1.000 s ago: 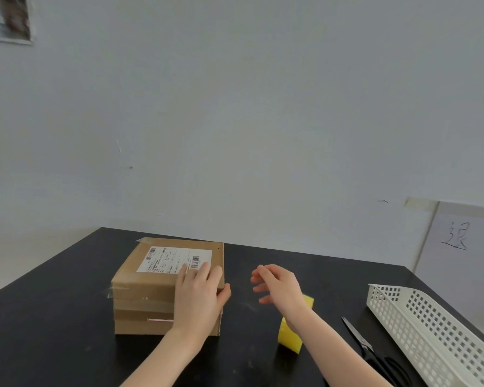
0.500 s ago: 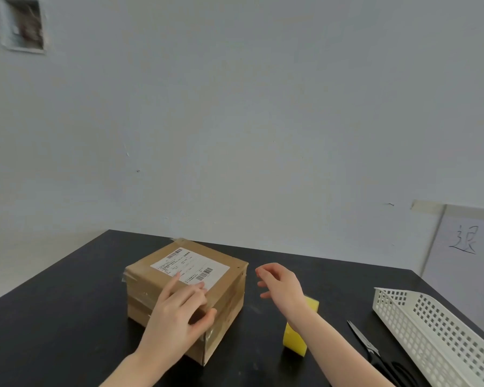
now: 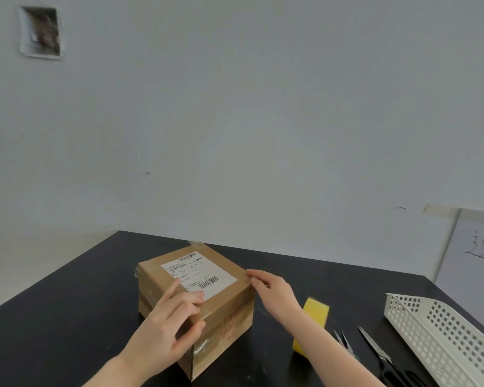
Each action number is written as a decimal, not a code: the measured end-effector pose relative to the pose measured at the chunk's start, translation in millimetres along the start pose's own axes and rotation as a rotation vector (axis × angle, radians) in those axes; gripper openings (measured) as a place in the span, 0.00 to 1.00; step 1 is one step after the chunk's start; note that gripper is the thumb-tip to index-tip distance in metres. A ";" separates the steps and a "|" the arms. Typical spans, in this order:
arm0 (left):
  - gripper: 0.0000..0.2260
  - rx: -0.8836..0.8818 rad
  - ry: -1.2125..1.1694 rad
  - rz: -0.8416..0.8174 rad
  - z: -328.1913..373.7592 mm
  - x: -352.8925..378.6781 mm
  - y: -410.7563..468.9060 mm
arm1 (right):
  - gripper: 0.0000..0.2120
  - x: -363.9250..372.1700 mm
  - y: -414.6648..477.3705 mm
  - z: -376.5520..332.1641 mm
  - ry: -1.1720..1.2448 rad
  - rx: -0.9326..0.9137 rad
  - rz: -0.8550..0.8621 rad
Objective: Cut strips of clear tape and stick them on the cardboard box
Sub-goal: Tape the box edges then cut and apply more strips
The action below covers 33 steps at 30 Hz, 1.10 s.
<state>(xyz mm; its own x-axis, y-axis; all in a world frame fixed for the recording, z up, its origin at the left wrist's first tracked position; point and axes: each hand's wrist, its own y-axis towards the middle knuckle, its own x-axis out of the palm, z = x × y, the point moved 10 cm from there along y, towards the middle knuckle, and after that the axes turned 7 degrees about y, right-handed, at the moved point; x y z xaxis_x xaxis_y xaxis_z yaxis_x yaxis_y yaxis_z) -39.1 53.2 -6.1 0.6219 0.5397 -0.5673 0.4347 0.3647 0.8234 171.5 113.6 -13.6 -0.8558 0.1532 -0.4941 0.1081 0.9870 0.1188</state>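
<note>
Plainly at the set-up step, not yet cutting: steadying the cardboard box (image 3: 229, 300) near the middle of the dark worktop (image 3: 67, 317), one corner turned toward the camera and the white shipping label (image 3: 199, 270) facing up. Gripping its near top edge with the left hand (image 3: 165, 331), fingers (image 3: 189, 301) bent over the top and thumb pressed against the side face. Touching the right-hand top corner with the right hand (image 3: 275, 294), fingers nearly straight, holding nothing. No fresh strip in either hand; only shiny old tape (image 3: 204, 344) low on the box's near side.

Next, by the look of it: freeing the right hand, finding the clear tape and picking up the scissors (image 3: 379, 356) lying well to the right, just beside the white basket (image 3: 444, 339). No roll to be made out anywhere; cannot tell whether the yellow block (image 3: 316, 314) behind the right forearm has anything to do with it. Calls for one hand staying on the box against sliding while pulling and cutting.
</note>
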 end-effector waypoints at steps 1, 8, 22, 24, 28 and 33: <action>0.14 -0.004 0.001 -0.015 -4.4 1.7 -1.3 | 0.17 -0.8 -0.3 -0.1 -0.007 -0.006 0.004; 0.14 -0.054 0.072 -0.070 -34.5 3.7 -3.4 | 0.17 -9.1 -5.8 4.3 -0.064 -0.048 0.046; 0.20 -0.194 0.205 -0.195 -77.8 16.6 -6.2 | 0.14 -11.2 -19.4 2.6 -0.075 -0.117 0.063; 0.19 -0.208 0.214 -0.178 -76.7 15.1 -3.8 | 0.13 -11.0 -20.5 1.9 -0.076 -0.123 0.057; 0.13 -0.350 0.181 -0.266 -90.5 23.5 -5.6 | 0.11 -10.2 -23.8 -0.3 -0.085 -0.142 0.046; 0.15 -0.391 0.139 -0.332 -93.3 27.7 -3.4 | 0.10 -9.0 -28.4 -4.9 -0.101 -0.182 0.029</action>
<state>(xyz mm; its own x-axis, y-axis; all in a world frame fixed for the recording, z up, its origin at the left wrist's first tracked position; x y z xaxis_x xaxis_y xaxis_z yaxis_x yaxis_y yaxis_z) -84.2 137.7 -23.9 0.3886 0.4327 -0.8135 0.3019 0.7744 0.5561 173.6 83.9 -8.3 -0.7978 0.1943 -0.5708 0.0311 0.9587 0.2829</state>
